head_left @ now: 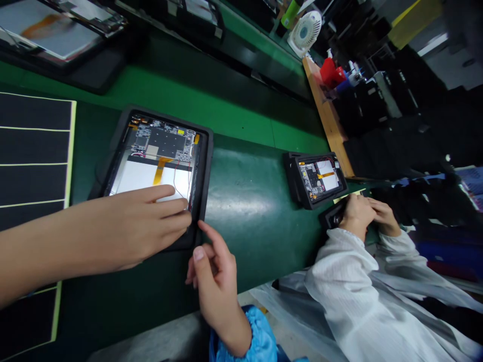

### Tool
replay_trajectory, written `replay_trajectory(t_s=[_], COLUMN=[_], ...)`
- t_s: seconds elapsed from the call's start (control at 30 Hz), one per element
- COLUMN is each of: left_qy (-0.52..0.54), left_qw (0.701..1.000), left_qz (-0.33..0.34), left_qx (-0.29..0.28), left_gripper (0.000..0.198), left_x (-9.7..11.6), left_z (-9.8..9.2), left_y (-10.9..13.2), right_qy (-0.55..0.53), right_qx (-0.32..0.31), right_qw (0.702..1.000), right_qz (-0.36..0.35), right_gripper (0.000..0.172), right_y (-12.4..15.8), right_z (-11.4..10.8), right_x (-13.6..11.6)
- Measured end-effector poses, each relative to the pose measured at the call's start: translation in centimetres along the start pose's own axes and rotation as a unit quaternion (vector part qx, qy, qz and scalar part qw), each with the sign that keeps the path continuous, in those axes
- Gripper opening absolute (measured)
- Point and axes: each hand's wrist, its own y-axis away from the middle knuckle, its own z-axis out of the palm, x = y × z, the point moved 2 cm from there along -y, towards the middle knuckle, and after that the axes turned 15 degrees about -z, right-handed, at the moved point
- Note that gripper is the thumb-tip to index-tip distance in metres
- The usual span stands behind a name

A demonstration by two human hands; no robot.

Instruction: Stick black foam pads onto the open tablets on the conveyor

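An opened tablet point(162, 146) lies in a black foam tray point(206, 171), showing its circuit board, a white battery and an orange ribbon cable point(160, 170). My left hand point(147, 226) reaches across from the left over the battery's lower part, fingers loosely bent toward the tray's right side. Its thumb is hidden, and nothing shows in it. By the tray's lower right corner is my right hand point(217, 276), below a blue cuff. Its index fingertip meets the tray edge, the thumb stands apart, and the other fingers curl without a visible object.
A sheet of black strips point(33, 146) lies at left. Another opened device in foam point(319, 178) sits at right, near a co-worker's hands point(362, 211) and white sleeves. Behind are a large opened tablet point(56, 30), a white fan point(305, 32) and a wooden board point(328, 120).
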Motion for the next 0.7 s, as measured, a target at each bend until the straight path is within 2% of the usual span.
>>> replay_trajectory(t_s=[0.1,0.23,0.4,0.5,0.6,0.7], left_qy=[0.002,0.015,-0.005,0.031,0.07,0.098], left_qw=[0.998,0.995,0.997,0.998,0.997,0.994], left_qz=[0.069,0.065,0.082,0.05,0.001,-0.048], left_qx=[-0.002,-0.071,-0.015,-0.007,-0.017,0.003], left_gripper=[0.089,0.089,0.073,0.058,0.058,0.054], left_x=[0.2,-0.6,-1.9,-2.0,-1.5,-0.9], left_z=[0.2,1.1,1.3,1.1,0.6,0.0], left_y=[-0.2,0.2,1.2,1.4,1.7,2.8], right_qy=[-0.001,0.024,0.028,0.018,0.01,0.007], right_qx=[0.001,-0.01,-0.022,-0.026,-0.029,-0.027], right_qw=[1.0,1.0,0.999,1.0,1.0,1.0], right_qz=[0.004,0.005,-0.001,-0.003,-0.001,0.001], right_gripper=[0.052,0.054,0.053,0.053,0.054,0.055], right_y=[-0.2,-0.3,-0.4,-0.5,-0.5,-0.4], right_z=[0.1,0.0,0.0,0.1,0.0,-0.1], right_x=[-0.1,0.1,0.2,0.1,0.2,0.4])
